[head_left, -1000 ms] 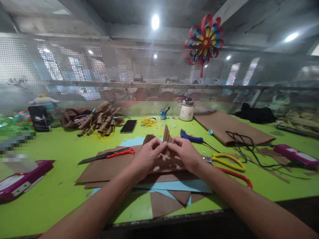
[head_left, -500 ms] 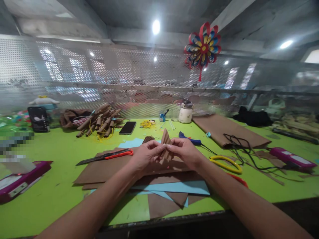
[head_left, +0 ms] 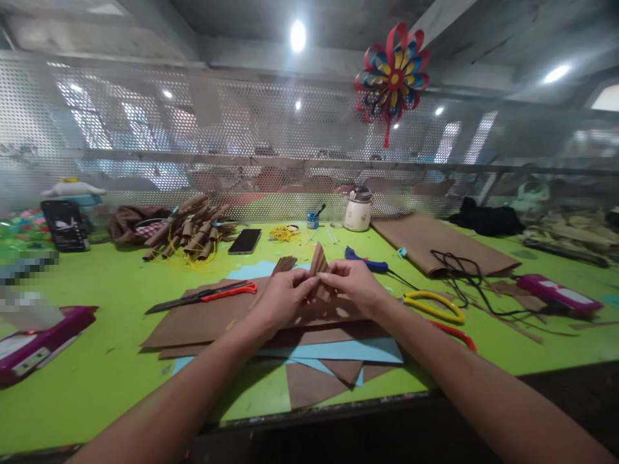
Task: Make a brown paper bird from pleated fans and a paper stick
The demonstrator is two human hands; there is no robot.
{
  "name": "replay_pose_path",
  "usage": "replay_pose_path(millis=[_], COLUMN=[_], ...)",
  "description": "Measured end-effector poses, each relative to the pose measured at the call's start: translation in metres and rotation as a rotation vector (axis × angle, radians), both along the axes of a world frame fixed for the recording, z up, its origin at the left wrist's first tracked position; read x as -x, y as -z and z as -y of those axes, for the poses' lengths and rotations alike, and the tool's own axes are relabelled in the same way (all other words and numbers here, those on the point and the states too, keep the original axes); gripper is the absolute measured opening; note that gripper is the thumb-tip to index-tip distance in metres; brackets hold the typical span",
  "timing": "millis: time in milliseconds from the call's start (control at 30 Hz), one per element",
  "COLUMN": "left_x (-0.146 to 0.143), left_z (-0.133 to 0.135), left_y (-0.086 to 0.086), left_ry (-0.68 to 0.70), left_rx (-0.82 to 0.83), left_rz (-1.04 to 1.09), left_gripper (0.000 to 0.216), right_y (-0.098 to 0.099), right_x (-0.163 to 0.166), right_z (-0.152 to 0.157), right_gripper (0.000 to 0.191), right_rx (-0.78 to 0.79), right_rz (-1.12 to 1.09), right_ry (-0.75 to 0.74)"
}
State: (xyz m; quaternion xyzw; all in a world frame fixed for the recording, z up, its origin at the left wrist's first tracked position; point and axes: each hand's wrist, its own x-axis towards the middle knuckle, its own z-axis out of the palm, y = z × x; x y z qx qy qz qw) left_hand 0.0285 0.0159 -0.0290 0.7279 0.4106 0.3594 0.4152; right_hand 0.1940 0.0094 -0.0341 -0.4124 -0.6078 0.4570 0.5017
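Left hand (head_left: 285,299) and right hand (head_left: 355,287) pinch a pleated brown paper fan (head_left: 319,263) just above flat brown paper sheets (head_left: 203,322) on the green table (head_left: 97,386); a slackened grip could let its pleats spring open.

We read the folded fan (head_left: 319,265) as matt brown paper, sharply creased. The flat sheets (head_left: 193,322) are the same matt brown stock. Blue sheet (head_left: 353,351): smooth paper, no gloss. Table top (head_left: 97,380): smooth green, low sheen, scuffed. Scissors (head_left: 412,298): glossy yellow plastic handles. Cutter (head_left: 203,296): dark metal blade, red plastic grip. Phone (head_left: 245,241): glossy black face. Back screen (head_left: 217,129): perforated metal, dull grey.
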Motion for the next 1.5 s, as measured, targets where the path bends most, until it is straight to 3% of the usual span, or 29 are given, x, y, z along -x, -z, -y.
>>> replay_pose_path(millis=[233, 467, 567, 633, 767, 833, 900, 1033, 1167, 1300, 1500], left_x=[0.003, 0.002, 0.0, -0.002, -0.003, -0.003, -0.002, -0.003, -0.003, -0.002, -0.002], left_z=[0.003, 0.007, 0.007, 0.007, 0.007, 0.009, 0.011, 0.015, 0.015, 0.011, 0.011], left_y=[0.0, -0.002, -0.003, -0.004, -0.001, 0.001, 0.002, -0.001, -0.007, -0.006, -0.005], left_ry=[0.154, 0.227, 0.239, 0.129, -0.18, -0.208, -0.199, -0.164, -0.069, -0.13, -0.14], left_rx=[0.144, 0.251, 0.314, 0.216, -0.412, -0.652, -0.751, -0.749, -0.586, -0.451, -0.48], left_rz=[0.081, 0.193, 0.222, 0.182, -0.112, -0.282, -0.414, -0.525, -0.439, -0.382, -0.436], left_gripper=[0.036, 0.032, 0.032, 0.033, 0.027, 0.025, 0.026, 0.028, 0.028, 0.03, 0.028], right_y=[0.0, -0.007, -0.007, -0.006, -0.003, -0.001, 0.0, 0.0, 0.001, -0.002, -0.002], right_x=[-0.009, -0.011, -0.009, -0.009, -0.009, -0.008, -0.006, -0.002, -0.003, -0.006, -0.006], right_z=[-0.004, 0.0, 0.0, -0.002, -0.007, -0.008, -0.006, -0.003, -0.004, -0.003, -0.001], right_gripper=[0.03, 0.028, 0.024, 0.024, 0.024, 0.023, 0.022, 0.023, 0.026, 0.032, 0.032], right_rx=[-0.096, 0.113, 0.127, 0.092, 0.06, 0.038, 0.01, -0.002, 0.003, 0.043, -0.016], right_rz=[0.19, -0.122, -0.212, -0.243, -0.257, -0.259, -0.258, -0.223, -0.181, -0.052, 0.04], right_ry=[0.017, -0.216, -0.198, -0.125, 0.005, 0.017, 0.006, -0.011, -0.026, -0.101, -0.139])
